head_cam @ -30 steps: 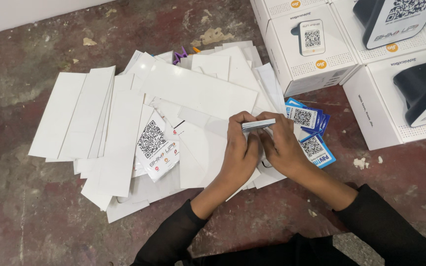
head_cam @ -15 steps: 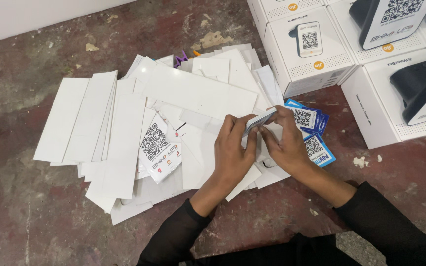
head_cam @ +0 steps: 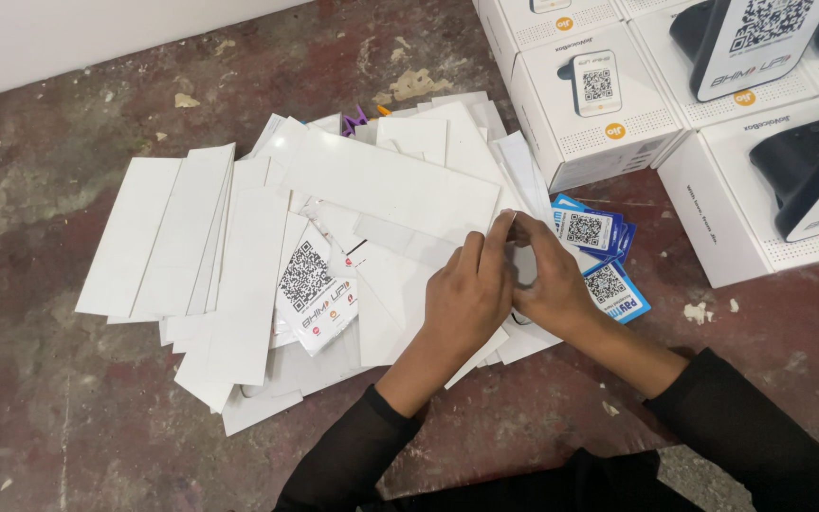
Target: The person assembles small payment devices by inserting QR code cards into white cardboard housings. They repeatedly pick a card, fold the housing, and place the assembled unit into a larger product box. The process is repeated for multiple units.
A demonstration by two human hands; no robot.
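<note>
On a worn, reddish concrete floor (head_cam: pixel 68 417), a person's left hand (head_cam: pixel 466 299) and right hand (head_cam: pixel 550 284) meet over a spread of white paper, fingers curled in and fingertips pressed together on a small grey-white piece (head_cam: pixel 521 264) held between them; what kind of piece it is cannot be told from this angle. Both hands rest just above the right edge of a loose pile of white card strips (head_cam: pixel 239 275), long rectangles fanned and overlapping across the middle of the floor. Black sleeves (head_cam: pixel 741 436) cover both forearms to the wrist. Just left of the left hand, a white card printed with a square code (head_cam: pixel 310 284) lies tilted on top of the strips. Just right of the right hand, a small stack of blue-edged code cards (head_cam: pixel 599 256) lies partly tucked under the pile's edge, touching the hand's outer side. Beyond them, at upper right, white cartons (head_cam: pixel 580 104) stand packed side by side, several carrying dark stand-up devices with code panels (head_cam: pixel 760 38). A small purple clip (head_cam: pixel 354 121) shows at the far edge of the pile, and pale scraps (head_cam: pixel 703 311) dot the floor.
</note>
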